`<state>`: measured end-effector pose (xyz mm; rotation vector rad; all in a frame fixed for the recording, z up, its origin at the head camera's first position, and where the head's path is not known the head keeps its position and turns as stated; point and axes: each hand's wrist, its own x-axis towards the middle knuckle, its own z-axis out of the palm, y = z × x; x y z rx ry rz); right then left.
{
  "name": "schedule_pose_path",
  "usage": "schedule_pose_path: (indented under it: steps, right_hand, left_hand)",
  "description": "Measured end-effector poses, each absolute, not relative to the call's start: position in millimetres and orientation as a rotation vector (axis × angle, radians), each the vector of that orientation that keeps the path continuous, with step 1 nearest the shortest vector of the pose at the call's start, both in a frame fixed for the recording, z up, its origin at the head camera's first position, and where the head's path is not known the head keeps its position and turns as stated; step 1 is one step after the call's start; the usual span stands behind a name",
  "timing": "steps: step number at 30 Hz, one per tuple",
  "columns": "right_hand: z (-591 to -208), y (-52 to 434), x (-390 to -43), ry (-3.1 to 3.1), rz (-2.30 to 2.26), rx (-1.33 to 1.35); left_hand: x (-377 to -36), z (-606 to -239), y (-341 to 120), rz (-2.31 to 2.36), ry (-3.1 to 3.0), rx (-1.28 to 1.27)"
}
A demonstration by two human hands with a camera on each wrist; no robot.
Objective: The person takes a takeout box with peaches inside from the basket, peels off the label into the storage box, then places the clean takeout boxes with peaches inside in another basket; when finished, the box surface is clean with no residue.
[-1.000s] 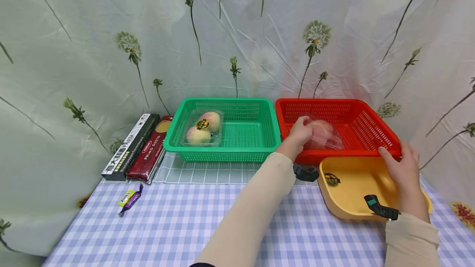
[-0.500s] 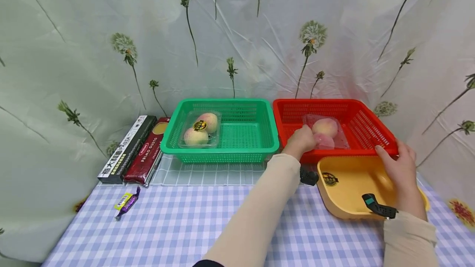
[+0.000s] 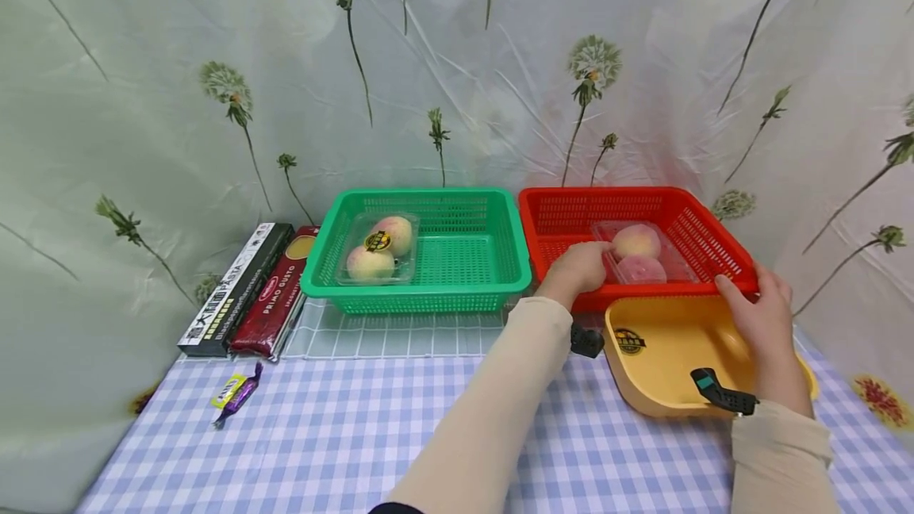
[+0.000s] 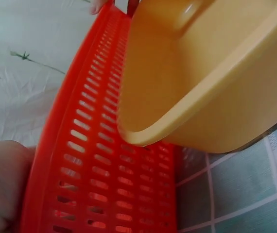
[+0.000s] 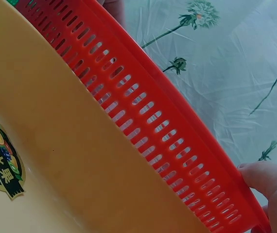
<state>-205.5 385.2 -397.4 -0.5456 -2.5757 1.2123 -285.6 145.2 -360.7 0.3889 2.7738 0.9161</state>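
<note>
A clear pack of two peaches (image 3: 638, 256) lies inside the red basket (image 3: 593, 195). My left hand (image 3: 581, 268) reaches over the basket's front wall, its curled fingers on the pack's left edge. My right hand (image 3: 760, 308) grips the red basket's front right corner, thumb on the rim. A yellow tray (image 3: 664, 359) with a fruit sticker leans against the basket's front, under that hand. In the left wrist view the red basket (image 4: 95, 160) and yellow tray (image 4: 201, 73) fill the frame. The right wrist view shows my right hand (image 5: 269, 189) at the red basket (image 5: 143, 111) rim.
A green basket (image 3: 421, 298) left of the red one holds another peach pack (image 3: 377, 248). Two pasta boxes (image 3: 250, 292) lie at the far left by the curtain. A purple-wrapped candy (image 3: 234, 393) lies on the checked cloth. A white grid mat (image 3: 400, 331) sits under the green basket.
My left hand lowered the peach pack from above the red basket down onto its floor. The right hand stayed on the basket's corner.
</note>
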Motion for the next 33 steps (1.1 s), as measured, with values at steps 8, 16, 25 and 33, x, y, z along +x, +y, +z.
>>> schedule_pose_path:
  steps: [8,16,25,33]
  right_hand:
    - [-395,387,-205,-2.583,1.206,-0.531]
    - [-397,387,-205,-2.589,1.202,-0.516]
    - [-396,389,-205,-2.572,1.206,-0.536]
    - [-397,385,-205,-2.572,1.213,-0.538]
  left_hand:
    - [-285,-365,143,0.965,3.081,0.625]
    - [-268,-373,127,0.953,3.194,1.026]
    - [-240,-382,97,1.252,3.002,1.043]
    - [-220,-381,46,1.572,2.959,1.154]
